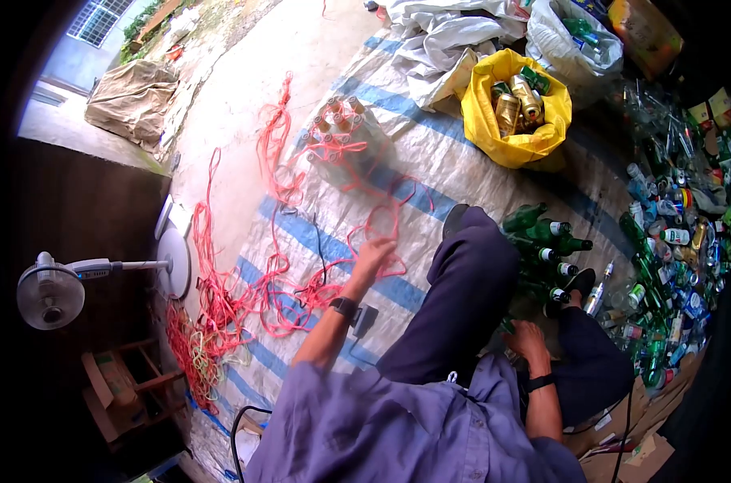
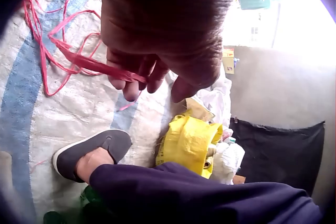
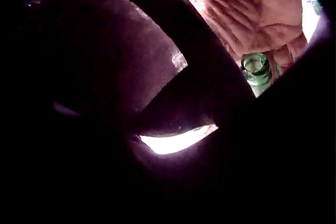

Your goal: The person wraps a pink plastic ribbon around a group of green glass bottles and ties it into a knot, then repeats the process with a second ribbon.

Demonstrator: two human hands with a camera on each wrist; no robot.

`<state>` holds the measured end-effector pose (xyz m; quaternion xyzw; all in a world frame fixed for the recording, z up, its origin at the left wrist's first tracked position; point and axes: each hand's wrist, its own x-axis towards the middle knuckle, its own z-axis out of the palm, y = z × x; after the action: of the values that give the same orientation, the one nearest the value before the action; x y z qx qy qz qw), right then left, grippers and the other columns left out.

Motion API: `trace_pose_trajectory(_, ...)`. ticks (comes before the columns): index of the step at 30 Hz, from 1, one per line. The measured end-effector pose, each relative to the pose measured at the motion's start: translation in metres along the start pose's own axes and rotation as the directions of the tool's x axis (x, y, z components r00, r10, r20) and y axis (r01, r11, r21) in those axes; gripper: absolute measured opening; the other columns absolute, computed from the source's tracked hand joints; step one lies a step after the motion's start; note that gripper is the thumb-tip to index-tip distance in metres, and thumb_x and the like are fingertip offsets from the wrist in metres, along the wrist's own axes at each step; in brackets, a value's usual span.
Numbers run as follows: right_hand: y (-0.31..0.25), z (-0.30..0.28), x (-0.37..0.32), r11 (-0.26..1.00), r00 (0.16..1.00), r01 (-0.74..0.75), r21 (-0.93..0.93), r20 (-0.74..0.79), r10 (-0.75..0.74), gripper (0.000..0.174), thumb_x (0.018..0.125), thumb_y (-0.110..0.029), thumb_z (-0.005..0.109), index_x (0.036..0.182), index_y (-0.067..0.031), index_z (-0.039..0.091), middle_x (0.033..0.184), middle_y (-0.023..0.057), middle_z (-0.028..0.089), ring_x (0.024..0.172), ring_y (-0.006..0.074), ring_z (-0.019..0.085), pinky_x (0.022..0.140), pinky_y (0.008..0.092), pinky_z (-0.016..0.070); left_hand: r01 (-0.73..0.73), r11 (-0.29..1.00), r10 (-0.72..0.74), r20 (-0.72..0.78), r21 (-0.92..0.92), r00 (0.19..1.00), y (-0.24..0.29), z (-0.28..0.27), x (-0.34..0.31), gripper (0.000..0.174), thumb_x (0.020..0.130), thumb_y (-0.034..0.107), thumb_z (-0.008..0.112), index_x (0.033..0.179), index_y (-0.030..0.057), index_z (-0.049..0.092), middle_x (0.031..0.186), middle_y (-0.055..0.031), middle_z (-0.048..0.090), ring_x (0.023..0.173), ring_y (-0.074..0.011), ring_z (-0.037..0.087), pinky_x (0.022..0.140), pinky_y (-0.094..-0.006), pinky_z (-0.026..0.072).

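Pink plastic twine (image 2: 86, 64) runs into the curled fingers of my left hand (image 1: 373, 259), which holds it above the striped sheet. In the left wrist view the left hand (image 2: 163, 29) hangs palm-side near, with the strand passing between its fingers. Between my legs, my right hand (image 1: 529, 340) grips a green glass bottle by the neck. Its open mouth (image 3: 255, 65) shows against the right hand (image 3: 252, 16) in the right wrist view; the bottle's body is hidden. More green bottles (image 1: 534, 233) lie grouped between the legs. Farther off stands a cluster of clear bottles (image 1: 337, 137) with twine across its top.
Tangled twine (image 1: 212, 282) spreads over the striped sheet (image 1: 418, 205) at the left. A yellow bag (image 1: 478, 121) of cans stands ahead, with a white sack (image 1: 559, 48) behind it. Loose bottles and cans (image 1: 671, 241) are heaped at the right. A fan (image 1: 51, 294) stands at the left.
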<state>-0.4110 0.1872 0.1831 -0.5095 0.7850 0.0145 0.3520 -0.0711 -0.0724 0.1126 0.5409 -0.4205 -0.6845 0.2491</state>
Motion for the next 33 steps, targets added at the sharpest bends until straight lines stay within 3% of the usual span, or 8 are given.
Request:
trace_pose_trajectory(6,-0.012,-0.035,-0.008,0.997,0.995,-0.08,0.004,0.054,0.079,0.042,0.075,-0.031,0.067,0.103,0.0,0.067,0.099,0.0238,0.065,0.099,0.0386,0.061,0.087,0.0455,0.0474,-0.168,0.984,0.162,0.092,0.065,0.982,0.089,0.012,-0.003,0.026,0.088,0.021,0.063,0.103,-0.0001,0.065,0.066,0.0003,0.057,0.055,-0.0064,0.05,0.049,-0.0202,0.037)
trace_pose_trajectory(13,0.0,-0.062,0.005,0.957,0.975,0.047,0.288,-0.221,0.019,0.049,0.078,-0.026,0.067,0.114,0.0058,0.061,0.098,0.0233,0.067,0.094,0.0315,0.066,0.084,0.0375,0.05,-0.387,0.906,0.321,0.314,0.174,0.894,0.236,0.067,-0.03,0.024,0.09,0.018,0.061,0.106,0.0001,0.066,0.064,0.0047,0.048,0.055,-0.0047,0.04,0.049,-0.0213,0.029)
trace_pose_trajectory(18,-0.002,-0.096,0.014,0.751,0.921,0.25,0.612,-0.39,0.011,0.045,0.081,-0.021,0.067,0.116,0.0077,0.059,0.1,0.0219,0.068,0.094,0.027,0.067,0.082,0.0331,0.0512,-0.609,0.752,0.449,0.48,0.253,0.753,0.332,0.128,-0.071,0.025,0.09,0.017,0.059,0.111,0.0041,0.066,0.064,0.0072,0.043,0.056,-0.0035,0.036,0.051,-0.0204,0.0271)
trace_pose_trajectory(22,-0.006,-0.13,0.007,0.593,0.879,0.357,0.722,-0.474,0.047,0.051,0.081,-0.017,0.068,0.124,0.0057,0.054,0.108,0.0214,0.066,0.09,0.0268,0.068,0.08,0.0327,0.0518,-0.699,0.709,0.499,0.636,0.089,0.588,0.374,0.174,-0.1,0.029,0.089,0.016,0.06,0.114,-0.0005,0.063,0.065,0.009,0.043,0.055,-0.0007,0.033,0.05,-0.0181,0.0248)
trace_pose_trajectory(25,-0.037,-0.177,-0.008,0.496,0.767,0.52,0.696,-0.635,0.087,0.063,0.079,-0.015,0.071,0.133,0.0036,0.045,0.121,0.0218,0.059,0.098,0.0261,0.065,0.084,0.0328,0.0506,-0.685,0.723,0.407,0.751,0.083,0.52,0.394,0.205,-0.131,0.031,0.089,0.015,0.06,0.115,-0.002,0.062,0.064,0.0088,0.043,0.055,0.0,0.033,0.051,-0.0176,0.0243)
trace_pose_trajectory(30,-0.043,-0.221,-0.022,0.841,0.311,0.525,0.132,-0.949,-0.046,0.075,0.078,-0.021,0.075,0.138,0.003,0.037,0.13,0.0206,0.053,0.115,0.0212,0.054,0.093,0.0302,0.045,-0.751,0.661,0.43,0.818,0.005,0.384,0.402,0.249,-0.178,0.022,0.087,0.008,0.056,0.104,-0.0005,0.067,0.071,0.0041,0.056,0.059,-0.0015,0.041,0.053,-0.0191,0.0309)
trace_pose_trajectory(31,-0.047,-0.227,-0.023,0.846,0.306,0.517,0.134,-0.951,-0.036,0.075,0.078,-0.021,0.075,0.138,0.003,0.037,0.13,0.0206,0.053,0.115,0.0212,0.054,0.093,0.0302,0.045,-0.754,0.656,0.399,0.836,0.026,0.376,0.402,0.255,-0.184,0.021,0.086,0.005,0.053,0.098,0.002,0.07,0.072,0.0041,0.058,0.062,-0.0003,0.047,0.055,-0.0183,0.035)
trace_pose_trajectory(33,-0.051,-0.237,-0.027,0.607,0.269,0.759,0.236,-0.962,0.038,0.066,0.08,-0.021,0.074,0.134,0.0026,0.044,0.123,0.0179,0.058,0.109,0.0199,0.058,0.092,0.0288,0.0449,-0.75,0.661,0.4,0.846,-0.001,0.352,0.4,0.261,-0.186,0.022,0.085,0.004,0.053,0.098,0.0021,0.07,0.072,0.0042,0.059,0.062,-0.0003,0.047,0.055,-0.0183,0.0351)
